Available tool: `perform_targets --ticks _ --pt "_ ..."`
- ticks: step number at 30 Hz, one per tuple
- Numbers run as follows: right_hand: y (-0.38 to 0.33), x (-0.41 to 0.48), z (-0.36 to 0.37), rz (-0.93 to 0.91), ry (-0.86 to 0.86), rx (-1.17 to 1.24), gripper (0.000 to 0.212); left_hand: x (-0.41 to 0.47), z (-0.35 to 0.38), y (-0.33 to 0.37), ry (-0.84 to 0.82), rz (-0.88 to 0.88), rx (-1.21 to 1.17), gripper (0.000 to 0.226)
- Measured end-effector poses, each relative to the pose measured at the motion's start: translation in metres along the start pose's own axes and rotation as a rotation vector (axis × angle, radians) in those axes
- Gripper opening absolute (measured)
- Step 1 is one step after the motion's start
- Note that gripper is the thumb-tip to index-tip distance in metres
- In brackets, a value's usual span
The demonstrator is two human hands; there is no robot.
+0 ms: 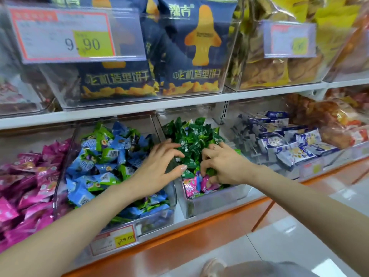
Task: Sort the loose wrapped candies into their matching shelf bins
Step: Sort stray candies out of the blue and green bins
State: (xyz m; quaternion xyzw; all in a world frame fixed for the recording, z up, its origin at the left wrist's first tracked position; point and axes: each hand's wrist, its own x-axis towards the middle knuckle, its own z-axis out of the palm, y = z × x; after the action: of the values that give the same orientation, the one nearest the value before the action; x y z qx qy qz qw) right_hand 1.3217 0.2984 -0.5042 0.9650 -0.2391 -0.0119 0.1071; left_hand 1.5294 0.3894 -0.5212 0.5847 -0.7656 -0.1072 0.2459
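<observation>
Both my hands reach into the clear bin (211, 200) of dark green candies (191, 136) on the lower shelf. My left hand (159, 166) hovers over its left edge, fingers spread, holding nothing. My right hand (221, 162) digs into the front of the pile, fingertips curled down among the green wrappers just above two stray pink candies (197, 185); whether it pinches one is hidden. To the left stands a bin of blue and light green candies (103, 156), and further left a bin of pink candies (30, 180).
A bin of white and blue packets (289, 144) sits right of the green one. The upper shelf holds clear bins of navy biscuit bags (187, 48) and yellow snacks (279, 62). Price tags (115, 239) hang on the bin fronts. An orange shelf edge (199, 226) runs below.
</observation>
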Motion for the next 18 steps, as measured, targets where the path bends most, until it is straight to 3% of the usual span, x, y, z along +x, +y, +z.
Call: perform_targets --ticks 5,9,13,18 --pt "-0.002 -0.007 0.006 0.07 -0.051 -0.134 0.043 -0.001 -0.002 0.002 -0.007 -0.01 -0.01 0.072" --pt "-0.003 -0.007 0.007 0.108 -0.04 -0.058 0.024 0.002 -0.008 0.012 0.001 -0.031 0.101 0.073" --pt "0.007 -0.008 -0.001 0.192 0.047 0.203 0.01 0.012 -0.015 0.03 0.043 0.055 0.129 0.05" --pt "0.019 -0.02 -0.03 0.259 0.288 0.793 0.008 0.038 -0.01 0.052 -0.113 -0.006 0.078 0.06"
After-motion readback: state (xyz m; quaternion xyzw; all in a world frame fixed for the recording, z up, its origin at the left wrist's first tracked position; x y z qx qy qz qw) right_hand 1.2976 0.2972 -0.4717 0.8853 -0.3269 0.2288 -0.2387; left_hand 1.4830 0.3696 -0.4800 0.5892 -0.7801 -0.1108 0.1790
